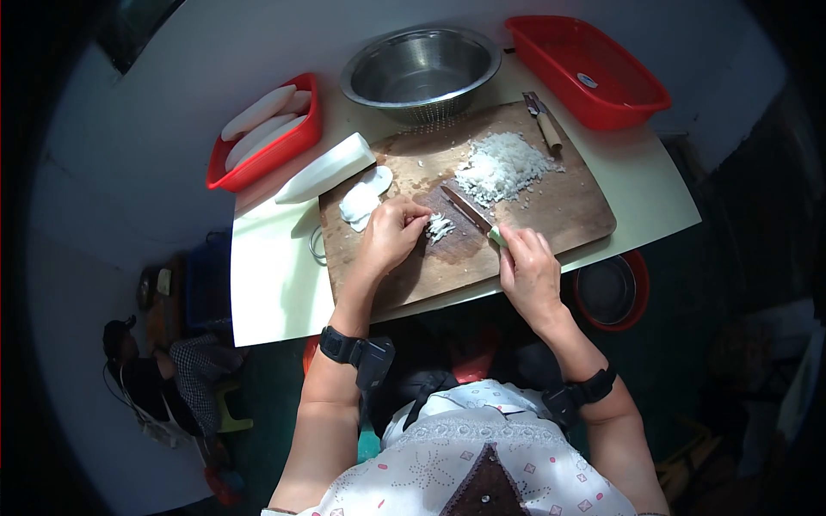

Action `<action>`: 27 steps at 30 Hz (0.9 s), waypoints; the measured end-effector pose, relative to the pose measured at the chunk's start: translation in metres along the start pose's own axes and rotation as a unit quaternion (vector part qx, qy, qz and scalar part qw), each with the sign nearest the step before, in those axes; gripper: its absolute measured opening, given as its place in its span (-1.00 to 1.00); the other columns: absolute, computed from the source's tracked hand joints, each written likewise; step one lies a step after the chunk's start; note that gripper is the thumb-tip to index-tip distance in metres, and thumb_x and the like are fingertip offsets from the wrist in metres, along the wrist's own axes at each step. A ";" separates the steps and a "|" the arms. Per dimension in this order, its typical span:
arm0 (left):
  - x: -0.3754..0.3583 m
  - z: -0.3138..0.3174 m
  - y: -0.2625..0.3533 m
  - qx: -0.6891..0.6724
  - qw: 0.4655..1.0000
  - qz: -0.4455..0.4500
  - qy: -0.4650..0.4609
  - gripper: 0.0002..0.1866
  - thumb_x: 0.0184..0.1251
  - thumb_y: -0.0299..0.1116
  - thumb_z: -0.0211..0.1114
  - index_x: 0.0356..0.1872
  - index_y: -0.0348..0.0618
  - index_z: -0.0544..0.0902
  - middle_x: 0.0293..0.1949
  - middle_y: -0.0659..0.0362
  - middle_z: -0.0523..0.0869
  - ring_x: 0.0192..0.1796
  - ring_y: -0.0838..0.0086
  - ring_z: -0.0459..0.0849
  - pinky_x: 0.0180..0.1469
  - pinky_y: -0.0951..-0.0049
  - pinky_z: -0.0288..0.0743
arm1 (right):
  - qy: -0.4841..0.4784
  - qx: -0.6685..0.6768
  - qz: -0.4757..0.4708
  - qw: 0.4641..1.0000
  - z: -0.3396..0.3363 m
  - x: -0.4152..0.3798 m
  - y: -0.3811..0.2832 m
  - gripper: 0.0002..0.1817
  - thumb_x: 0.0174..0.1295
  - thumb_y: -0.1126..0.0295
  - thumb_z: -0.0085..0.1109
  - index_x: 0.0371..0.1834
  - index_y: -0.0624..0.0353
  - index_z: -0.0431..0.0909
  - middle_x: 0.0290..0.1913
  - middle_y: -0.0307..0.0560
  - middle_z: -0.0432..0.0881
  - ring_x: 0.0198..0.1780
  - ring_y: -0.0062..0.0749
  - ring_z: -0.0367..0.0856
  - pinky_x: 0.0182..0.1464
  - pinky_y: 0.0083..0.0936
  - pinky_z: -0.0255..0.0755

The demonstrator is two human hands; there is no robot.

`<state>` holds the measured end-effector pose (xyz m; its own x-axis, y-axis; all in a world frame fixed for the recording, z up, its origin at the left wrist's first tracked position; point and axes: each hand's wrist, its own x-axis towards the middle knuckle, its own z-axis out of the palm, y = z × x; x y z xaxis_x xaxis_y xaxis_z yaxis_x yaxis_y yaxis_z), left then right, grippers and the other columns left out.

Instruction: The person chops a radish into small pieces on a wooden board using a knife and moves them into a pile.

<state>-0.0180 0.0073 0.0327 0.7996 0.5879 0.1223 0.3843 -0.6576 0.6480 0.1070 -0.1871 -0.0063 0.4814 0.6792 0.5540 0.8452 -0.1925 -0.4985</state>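
Observation:
My right hand (531,268) is wrapped around the green handle of a knife (469,209), whose blade points up and left over the wooden cutting board (551,219). My left hand (397,232) is closed in a pinch, its fingertips beside a small heap of cut white radish strips (439,228); what is between them, if anything, is hidden. White radish slices (361,202) lie overlapped behind that hand. A large pile of finely chopped white radish (506,166) covers the board's far right part. A long peeled white radish (327,169) rests at the board's left edge.
At the back stands a steel perforated basin (422,69). A red basket (219,178) holding peeled radishes is on the left, a red tub (632,110) on the right. A second knife (544,125) lies at the board's far corner. A person (155,378) sits at lower left.

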 end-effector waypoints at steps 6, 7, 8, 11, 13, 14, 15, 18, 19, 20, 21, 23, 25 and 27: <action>-0.020 0.020 0.012 0.082 0.986 0.108 0.095 -0.69 0.06 -0.40 0.43 -0.15 -0.28 0.71 -0.23 0.04 0.68 -0.14 0.18 0.63 -0.06 0.31 0.51 | -0.018 0.003 0.008 1.000 -0.003 -0.006 -0.018 -0.60 0.05 0.57 0.21 0.03 0.19 0.53 -0.29 -0.07 0.52 -0.23 -0.17 0.55 -0.25 -0.29 0.50; -0.021 0.026 0.009 0.092 0.981 0.118 0.122 -0.70 0.01 -0.43 0.46 -0.18 -0.29 0.70 -0.24 0.03 0.68 -0.15 0.16 0.62 -0.06 0.29 0.50 | -0.020 0.002 0.009 1.000 -0.003 -0.006 -0.018 -0.59 0.04 0.57 0.21 0.03 0.19 0.53 -0.28 -0.07 0.52 -0.23 -0.17 0.55 -0.26 -0.30 0.50; -0.021 0.030 0.007 0.088 0.980 0.117 0.134 -0.71 0.01 -0.44 0.45 -0.20 -0.29 0.70 -0.25 0.03 0.67 -0.16 0.16 0.62 -0.07 0.28 0.50 | -0.021 0.000 0.009 1.000 -0.003 -0.006 -0.020 -0.59 0.04 0.57 0.22 0.03 0.19 0.53 -0.28 -0.07 0.52 -0.23 -0.17 0.55 -0.26 -0.31 0.50; -0.022 0.040 0.003 0.072 0.976 0.113 0.169 -0.76 0.02 -0.46 0.44 -0.25 -0.29 0.71 -0.31 0.04 0.67 -0.20 0.16 0.63 -0.10 0.28 0.51 | -0.033 -0.033 0.002 0.999 -0.003 -0.007 -0.024 -0.56 0.02 0.57 0.22 0.05 0.18 0.52 -0.25 -0.07 0.51 -0.24 -0.18 0.55 -0.27 -0.33 0.50; -0.023 0.045 0.002 0.055 0.974 0.113 0.189 -0.79 0.02 -0.47 0.43 -0.28 -0.30 0.71 -0.34 0.04 0.66 -0.23 0.16 0.63 -0.13 0.28 0.51 | -0.054 -0.035 -0.010 0.998 -0.005 -0.008 -0.028 -0.55 0.01 0.57 0.21 0.06 0.19 0.51 -0.24 -0.06 0.51 -0.23 -0.19 0.57 -0.26 -0.34 0.52; -0.023 0.047 0.001 0.042 0.974 0.107 0.193 -0.81 0.02 -0.48 0.43 -0.30 -0.29 0.71 -0.35 0.05 0.65 -0.23 0.16 0.61 -0.13 0.27 0.50 | -0.064 -0.036 -0.015 0.997 -0.006 -0.009 -0.029 -0.54 0.01 0.57 0.21 0.07 0.19 0.50 -0.24 -0.06 0.51 -0.22 -0.20 0.58 -0.25 -0.34 0.52; -0.024 0.049 0.001 0.030 0.975 0.102 0.196 -0.83 0.02 -0.49 0.42 -0.32 -0.29 0.71 -0.36 0.06 0.64 -0.23 0.17 0.60 -0.14 0.26 0.50 | -0.063 -0.018 -0.014 0.998 -0.005 -0.009 -0.030 -0.56 0.03 0.58 0.21 0.05 0.19 0.50 -0.24 -0.05 0.52 -0.25 -0.16 0.59 -0.26 -0.32 0.52; -0.025 0.051 0.003 0.028 0.973 0.103 0.204 -0.87 0.02 -0.50 0.42 -0.36 -0.27 0.71 -0.37 0.08 0.63 -0.25 0.18 0.58 -0.16 0.26 0.49 | -0.064 0.022 -0.008 0.998 -0.002 -0.009 -0.031 -0.58 0.05 0.57 0.19 0.05 0.21 0.50 -0.23 -0.03 0.53 -0.31 -0.11 0.63 -0.29 -0.28 0.53; -0.025 0.050 0.004 0.034 0.972 0.105 0.207 -0.88 0.03 -0.50 0.41 -0.37 -0.27 0.72 -0.38 0.08 0.63 -0.26 0.19 0.58 -0.17 0.26 0.49 | -0.069 0.025 -0.003 0.997 0.000 -0.010 -0.029 -0.56 0.04 0.57 0.20 0.07 0.23 0.49 -0.23 -0.03 0.52 -0.32 -0.12 0.63 -0.30 -0.28 0.54; -0.025 0.050 0.003 0.034 0.970 0.109 0.213 -0.88 0.03 -0.50 0.41 -0.37 -0.27 0.72 -0.38 0.08 0.63 -0.26 0.19 0.58 -0.17 0.26 0.49 | -0.074 0.027 -0.001 0.997 0.001 -0.007 -0.029 -0.54 0.03 0.57 0.20 0.09 0.24 0.48 -0.23 -0.03 0.51 -0.34 -0.12 0.64 -0.31 -0.29 0.55; -0.025 0.050 0.003 0.035 0.969 0.114 0.218 -0.88 0.04 -0.49 0.41 -0.37 -0.27 0.72 -0.38 0.09 0.63 -0.26 0.20 0.58 -0.18 0.27 0.49 | -0.063 0.027 -0.003 0.998 0.001 -0.006 -0.028 -0.53 0.03 0.57 0.19 0.10 0.25 0.48 -0.23 -0.02 0.51 -0.36 -0.12 0.64 -0.32 -0.29 0.55; -0.024 0.051 0.003 0.029 0.965 0.123 0.229 -0.90 0.04 -0.49 0.40 -0.40 -0.28 0.71 -0.40 0.09 0.62 -0.27 0.19 0.58 -0.18 0.26 0.49 | -0.041 0.027 -0.004 0.999 -0.001 -0.003 -0.028 -0.53 0.04 0.56 0.19 0.11 0.25 0.48 -0.23 -0.02 0.51 -0.39 -0.11 0.63 -0.36 -0.30 0.54; -0.023 0.052 0.005 0.029 0.964 0.121 0.233 -0.91 0.03 -0.50 0.39 -0.42 -0.28 0.69 -0.39 0.08 0.62 -0.26 0.19 0.58 -0.18 0.26 0.49 | -0.047 0.029 -0.016 0.998 -0.007 -0.003 -0.032 -0.52 0.04 0.56 0.20 0.12 0.25 0.48 -0.23 -0.03 0.51 -0.39 -0.13 0.64 -0.36 -0.32 0.54; -0.022 0.053 0.005 0.027 0.964 0.117 0.236 -0.92 0.02 -0.51 0.38 -0.44 -0.28 0.68 -0.39 0.08 0.62 -0.26 0.18 0.58 -0.17 0.25 0.49 | -0.053 0.026 -0.025 0.998 -0.009 -0.006 -0.034 -0.51 0.03 0.56 0.20 0.12 0.24 0.48 -0.23 -0.04 0.51 -0.38 -0.15 0.64 -0.37 -0.34 0.54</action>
<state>-0.0089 -0.0338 -0.0070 0.5728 0.5608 0.5978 0.2530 -0.8147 0.5218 0.0781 -0.1910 0.0133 0.4089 0.7589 0.5069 0.8532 -0.1209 -0.5073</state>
